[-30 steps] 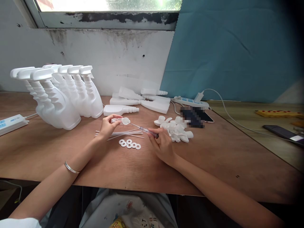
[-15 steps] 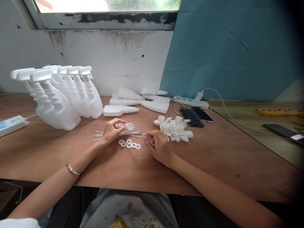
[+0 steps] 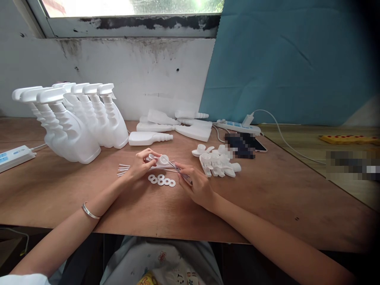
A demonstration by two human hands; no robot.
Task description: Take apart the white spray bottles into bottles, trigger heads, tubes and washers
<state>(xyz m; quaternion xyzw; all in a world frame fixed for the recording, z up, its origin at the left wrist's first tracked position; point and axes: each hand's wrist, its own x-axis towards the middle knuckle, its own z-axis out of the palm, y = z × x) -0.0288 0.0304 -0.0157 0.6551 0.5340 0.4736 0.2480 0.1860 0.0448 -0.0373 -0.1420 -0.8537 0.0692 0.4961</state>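
My left hand (image 3: 143,163) is closed on a white spray trigger head (image 3: 163,159), its round collar facing right. In my closed right hand (image 3: 196,183) is a screwdriver with a clear handle (image 3: 185,177); its thin metal shaft points up and left, the tip at the collar opening. Whether the tip is inside the collar I cannot tell. Below the hands lie several flat white ring washers (image 3: 160,181). Thin white tubes (image 3: 123,170) lie on the table under and beside my left hand. To the right of my right hand is a pile of white spray trigger heads (image 3: 218,162).
Assembled white spray bottles (image 3: 86,122) stand at the left, near a power strip (image 3: 16,157). Bottles without heads (image 3: 151,137) lie along the back. Behind the pile are another power strip (image 3: 237,126), its cable, and a phone (image 3: 255,143) beside a blurred-out dark item.
The collar has turned a little more upward in my left hand. The fingers of my right hand have shifted forward along the screwdriver. The things on the table lie as before.
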